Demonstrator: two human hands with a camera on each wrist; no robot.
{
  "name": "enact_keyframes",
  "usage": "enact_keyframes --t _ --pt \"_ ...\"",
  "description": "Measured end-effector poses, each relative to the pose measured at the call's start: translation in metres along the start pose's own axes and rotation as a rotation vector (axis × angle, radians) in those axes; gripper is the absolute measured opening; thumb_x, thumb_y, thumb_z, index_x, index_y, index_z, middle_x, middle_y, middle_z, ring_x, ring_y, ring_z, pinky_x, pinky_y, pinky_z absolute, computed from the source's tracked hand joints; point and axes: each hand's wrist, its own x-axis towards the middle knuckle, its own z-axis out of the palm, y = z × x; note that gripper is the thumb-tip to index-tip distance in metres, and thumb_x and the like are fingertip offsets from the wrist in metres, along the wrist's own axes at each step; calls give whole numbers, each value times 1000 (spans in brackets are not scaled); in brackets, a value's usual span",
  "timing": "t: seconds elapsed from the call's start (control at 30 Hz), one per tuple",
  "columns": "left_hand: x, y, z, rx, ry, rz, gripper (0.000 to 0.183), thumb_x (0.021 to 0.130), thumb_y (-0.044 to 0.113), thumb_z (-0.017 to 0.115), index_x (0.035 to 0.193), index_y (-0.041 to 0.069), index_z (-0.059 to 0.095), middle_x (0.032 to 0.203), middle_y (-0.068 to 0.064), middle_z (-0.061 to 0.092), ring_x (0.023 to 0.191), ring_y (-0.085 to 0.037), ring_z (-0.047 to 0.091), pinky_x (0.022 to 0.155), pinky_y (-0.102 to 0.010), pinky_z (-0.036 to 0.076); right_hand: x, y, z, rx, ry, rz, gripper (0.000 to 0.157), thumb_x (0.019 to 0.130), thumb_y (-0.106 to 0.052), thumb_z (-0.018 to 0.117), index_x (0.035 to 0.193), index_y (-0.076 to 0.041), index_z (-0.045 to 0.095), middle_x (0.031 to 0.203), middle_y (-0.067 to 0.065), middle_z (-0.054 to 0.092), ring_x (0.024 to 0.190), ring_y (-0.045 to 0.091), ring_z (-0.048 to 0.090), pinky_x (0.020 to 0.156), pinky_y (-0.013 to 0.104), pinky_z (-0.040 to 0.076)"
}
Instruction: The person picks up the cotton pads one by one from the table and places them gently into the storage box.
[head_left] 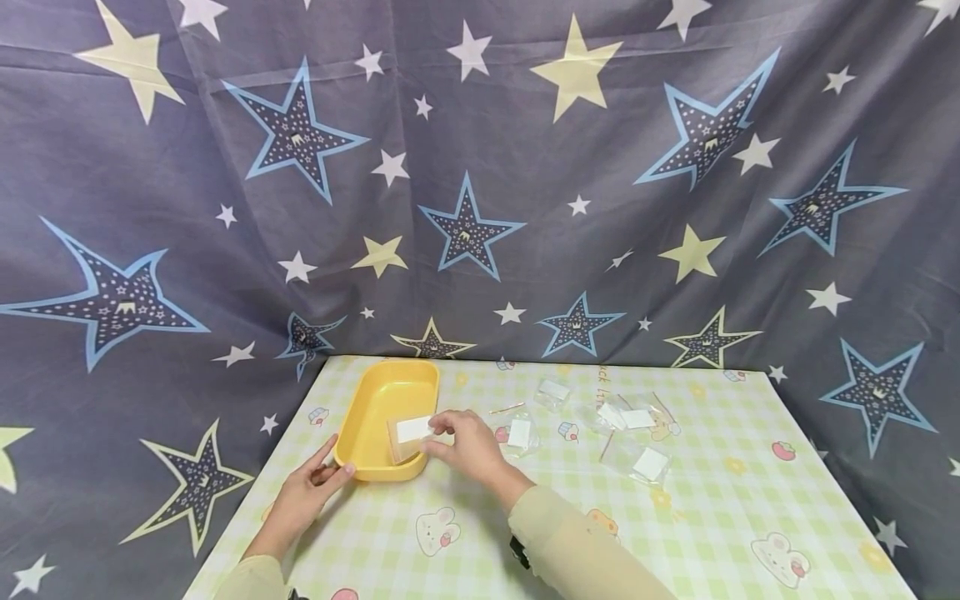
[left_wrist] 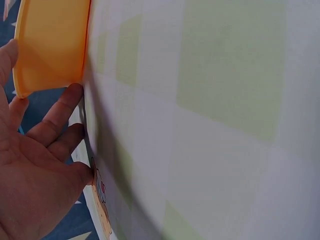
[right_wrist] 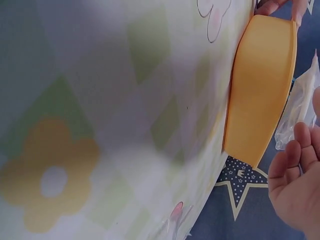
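Note:
A yellow plastic tray (head_left: 371, 417) stands at the table's far left. My left hand (head_left: 303, 496) holds its near-left corner, thumb at the near rim and index finger along the left side. The left wrist view shows those fingers against the tray wall (left_wrist: 52, 50). Over the tray's near right part, my right hand (head_left: 472, 450) pinches a small clear plastic bag with a white label (head_left: 414, 429). In the right wrist view that bag (right_wrist: 297, 110) hangs beyond the tray's rim, partly hidden by the fingers (right_wrist: 295, 155). Whether it touches the tray's bottom I cannot tell.
Several similar clear bags with white labels lie right of the tray, among them one bag (head_left: 519, 433), another bag (head_left: 553, 392) and a third bag (head_left: 651, 464). The table (head_left: 712, 533) has a green checked cover. A star-patterned curtain (head_left: 510, 133) hangs behind.

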Motion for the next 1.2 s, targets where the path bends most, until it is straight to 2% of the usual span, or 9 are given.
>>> enact_keyframes --t 0.17,0.3,0.53,0.83,1.2 --pt "-1 0 0 4 4 4 95 94 71 69 171 32 28 148 -22 64 140 -37 59 108 -45 54 -3 -1 5 3 -30 2 36 95 -39 82 124 -17 77 109 -3 78 107 20 68 89 28 55" --pt "0 -1 0 8 6 3 94 94 71 70 170 36 28 145 -19 66 138 -34 60 109 -46 52 -4 -3 8 -9 -36 -8 34 96 -36 83 123 -16 77 110 -3 78 103 16 66 87 26 53" --pt "0 -1 0 23 6 6 94 94 70 70 170 34 29 140 -17 69 133 -31 62 107 -46 53 -3 -6 12 -41 -45 -52 36 95 -37 83 123 -17 77 111 -3 78 101 13 66 85 25 53" --pt "0 0 0 19 5 7 89 97 64 70 170 35 29 142 -19 68 135 -34 62 109 -48 52 -4 -8 17 -99 -176 -52 50 98 -45 78 141 -20 70 138 -2 73 115 16 67 94 29 55" --pt "0 -1 -1 12 -5 -6 90 96 66 71 170 37 29 143 -18 67 134 -31 61 105 -44 53 -5 -5 21 -109 -213 -79 47 100 -43 77 140 -18 71 140 -3 72 115 14 68 94 27 56"
